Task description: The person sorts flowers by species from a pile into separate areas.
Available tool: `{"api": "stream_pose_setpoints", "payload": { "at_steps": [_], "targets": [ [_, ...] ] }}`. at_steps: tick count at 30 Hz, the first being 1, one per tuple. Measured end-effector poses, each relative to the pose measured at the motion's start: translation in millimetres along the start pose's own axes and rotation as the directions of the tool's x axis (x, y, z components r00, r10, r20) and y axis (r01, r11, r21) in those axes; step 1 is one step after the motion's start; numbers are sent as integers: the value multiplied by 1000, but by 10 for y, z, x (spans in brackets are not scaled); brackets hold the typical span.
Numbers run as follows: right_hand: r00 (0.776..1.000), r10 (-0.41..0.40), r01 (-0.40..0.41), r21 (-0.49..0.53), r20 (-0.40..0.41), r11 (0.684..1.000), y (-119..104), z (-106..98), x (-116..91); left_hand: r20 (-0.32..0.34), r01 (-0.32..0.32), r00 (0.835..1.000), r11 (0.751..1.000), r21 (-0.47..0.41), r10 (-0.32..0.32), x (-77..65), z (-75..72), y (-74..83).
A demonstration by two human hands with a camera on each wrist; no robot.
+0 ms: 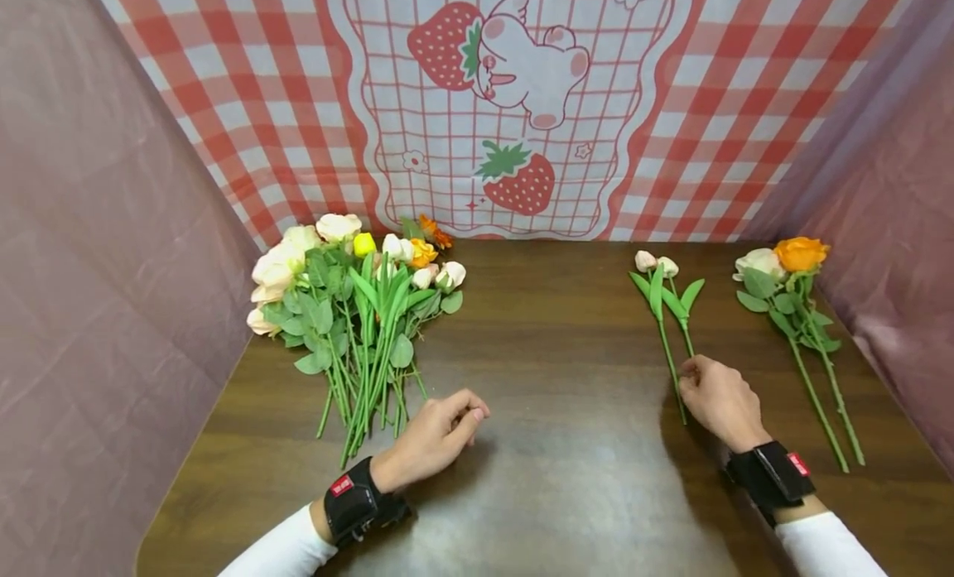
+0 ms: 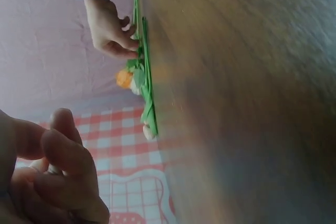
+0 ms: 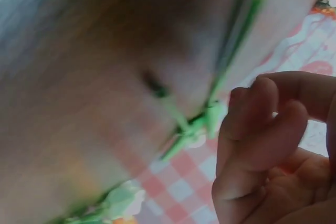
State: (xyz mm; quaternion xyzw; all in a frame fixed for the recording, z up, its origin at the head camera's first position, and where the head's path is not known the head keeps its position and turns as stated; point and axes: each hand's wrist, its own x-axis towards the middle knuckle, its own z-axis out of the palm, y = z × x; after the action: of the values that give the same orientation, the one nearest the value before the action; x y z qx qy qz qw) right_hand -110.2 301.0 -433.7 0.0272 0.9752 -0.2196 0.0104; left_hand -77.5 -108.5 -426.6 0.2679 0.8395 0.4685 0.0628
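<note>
Two pale pink artificial tulips (image 1: 657, 294) lie side by side on the right half of the table. My right hand (image 1: 721, 401) is over their lower stems, hiding part of one. In the right wrist view, the fingers (image 3: 262, 129) are loosely bent with nothing between them, and the blurred green stems (image 3: 236, 45) pass beyond the fingertips. My left hand (image 1: 440, 432) hovers low over the table, fingers loosely curled and holding nothing. Just behind it to the left lies a large pile of artificial flowers (image 1: 320, 304), with white, cream, yellow and orange heads and green stems.
At the far right, a white rose (image 1: 758, 264) and an orange rose (image 1: 802, 254) lie with stems toward me. The brown wooden table (image 1: 551, 444) meets a red checked cloth (image 1: 283, 105) at the back. Pinkish fabric (image 1: 89, 271) hangs along both sides.
</note>
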Motion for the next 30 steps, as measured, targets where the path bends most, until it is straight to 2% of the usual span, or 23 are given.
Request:
{"api": "stream_pose_setpoints", "payload": {
  "at_steps": [4,6,7,9,11,14,16,19,23,30],
  "targets": [
    [996,-75,75,3,-55,997,-174,20,-95,-84,44,996,992,122,-34,27,-97,-44],
    [991,-114,115,9,-68,993,-299,43,-150,-146,89,988,972,216,-58,48,-176,-95],
    [988,-135,137,12,-76,991,-366,59,-174,-184,116,981,954,277,-66,57,-223,-127],
    [981,-175,178,27,-83,984,-513,104,-221,-259,174,963,893,414,-67,65,-327,-208],
    [971,-219,224,38,-93,974,-661,168,-269,-329,240,942,809,536,-61,57,-431,-298],
    [961,-264,270,73,-83,960,-872,258,-354,-402,325,914,687,650,-52,14,-564,-425],
    [954,-288,294,87,-81,952,-996,299,-411,-424,367,903,642,673,-71,-19,-632,-489],
    [944,-318,326,104,-87,940,-1152,334,-492,-437,413,890,643,645,-132,-65,-707,-538],
    [933,-347,356,129,-92,925,-1300,370,-594,-430,452,877,672,587,-214,-122,-765,-557],
    [929,-362,369,152,-71,917,-1445,426,-705,-401,471,875,672,572,-273,-134,-823,-609]
  ]
}}
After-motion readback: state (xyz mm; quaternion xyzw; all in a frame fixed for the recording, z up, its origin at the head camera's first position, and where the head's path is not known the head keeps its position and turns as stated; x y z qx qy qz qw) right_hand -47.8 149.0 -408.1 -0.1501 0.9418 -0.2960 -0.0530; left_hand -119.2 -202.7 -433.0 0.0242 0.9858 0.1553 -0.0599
